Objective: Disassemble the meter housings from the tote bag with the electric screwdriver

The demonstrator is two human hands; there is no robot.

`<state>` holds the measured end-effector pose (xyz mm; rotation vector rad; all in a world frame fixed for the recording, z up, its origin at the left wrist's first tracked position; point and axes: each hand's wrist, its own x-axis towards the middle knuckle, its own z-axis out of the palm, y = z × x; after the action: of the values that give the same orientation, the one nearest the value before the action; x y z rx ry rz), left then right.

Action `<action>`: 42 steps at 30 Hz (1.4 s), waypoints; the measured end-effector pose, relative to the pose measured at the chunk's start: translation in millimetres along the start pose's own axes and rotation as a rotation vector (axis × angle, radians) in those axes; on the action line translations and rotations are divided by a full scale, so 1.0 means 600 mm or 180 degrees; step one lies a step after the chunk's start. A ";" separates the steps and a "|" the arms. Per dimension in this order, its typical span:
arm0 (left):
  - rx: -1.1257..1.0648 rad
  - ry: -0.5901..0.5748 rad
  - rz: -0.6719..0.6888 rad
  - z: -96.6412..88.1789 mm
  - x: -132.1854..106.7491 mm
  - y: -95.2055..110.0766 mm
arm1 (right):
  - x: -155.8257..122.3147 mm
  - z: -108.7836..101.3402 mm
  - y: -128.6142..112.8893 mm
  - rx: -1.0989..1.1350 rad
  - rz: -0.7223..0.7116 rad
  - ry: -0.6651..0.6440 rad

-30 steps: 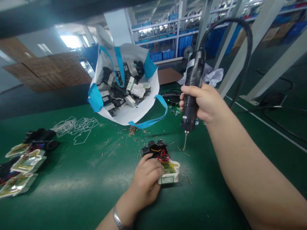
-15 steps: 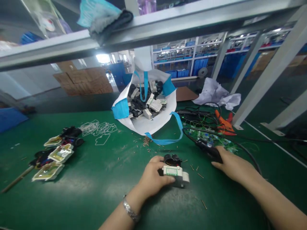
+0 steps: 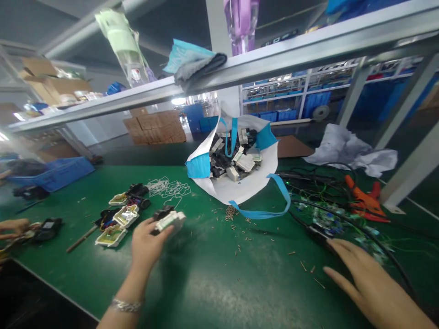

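My left hand (image 3: pixel 148 244) is closed around a small white-and-black plastic device (image 3: pixel 172 220) with a green-edged label, lifted over the green table (image 3: pixel 206 283). Beside it on the left lie several opened white housings (image 3: pixel 111 235) with black parts and wires. My right hand (image 3: pixel 360 269) has its fingers stretched out and apart next to a black corded power tool (image 3: pixel 318 234), probably an electric screwdriver; its lower part is hidden by the hand. Loose screws (image 3: pixel 303 266) are scattered to the left of this hand, and a pile of screws (image 3: pixel 230 212) lies mid-table.
A white bag (image 3: pixel 219 192) with blue handles holds many similar devices. Orange-handled pliers (image 3: pixel 365 201) and green circuit boards with wires (image 3: pixel 329 214) lie at right. White thin rings (image 3: pixel 168 188) lie left of the bag. Another person's hand (image 3: pixel 13 227) works at far left.
My left hand has carried the device leftward and up off the table. My right hand has opened and let go of the black tool. The view has turned left.
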<state>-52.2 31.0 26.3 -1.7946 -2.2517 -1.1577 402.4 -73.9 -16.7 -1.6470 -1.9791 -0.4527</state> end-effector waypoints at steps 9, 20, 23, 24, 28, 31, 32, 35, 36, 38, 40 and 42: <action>0.1294 0.0583 0.0271 0.014 0.061 -0.153 | -0.069 -0.004 -0.066 -0.0739 -0.1515 -0.0211; 0.1346 -0.0135 -0.0208 0.036 0.033 -0.067 | 0.023 0.071 -0.065 -0.0103 -0.1195 -0.0454; 0.1521 0.0105 0.0398 0.041 -0.016 0.001 | 0.023 0.081 -0.065 -0.0136 -0.1083 -0.0170; 0.1419 -0.0079 0.0847 0.043 -0.038 0.028 | 0.021 0.083 -0.064 -0.0192 -0.1026 -0.0127; 0.0530 -0.2136 0.3149 0.051 -0.129 0.130 | 0.016 0.085 -0.051 -0.0414 -0.0830 -0.0084; 0.0025 -0.3244 0.3913 0.061 -0.167 0.181 | 0.013 0.089 -0.041 -0.0413 -0.0733 -0.0119; -0.0042 -0.3362 0.3948 0.068 -0.170 0.191 | 0.012 0.090 -0.039 -0.0404 -0.0720 -0.0150; -0.0003 -0.3228 0.3857 0.103 -0.155 0.207 | 0.013 0.092 -0.037 -0.0388 -0.0681 -0.0198; 0.0066 -0.3108 0.3818 0.118 -0.144 0.209 | 0.013 0.092 -0.037 -0.0369 -0.0677 -0.0179; 0.0281 -0.2841 0.3718 0.152 -0.116 0.212 | 0.014 0.092 -0.037 -0.0315 -0.0694 -0.0129; 0.0564 -0.2541 0.3549 0.183 -0.085 0.213 | 0.016 0.091 -0.039 -0.0274 -0.0686 -0.0103; 0.0778 -0.2294 0.3325 0.207 -0.056 0.213 | 0.018 0.089 -0.040 -0.0256 -0.0637 -0.0089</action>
<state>117.8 80.1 -12.3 -2.9107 -1.0763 -0.0361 368.1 -39.9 -52.0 -1.5155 -2.1831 -0.5933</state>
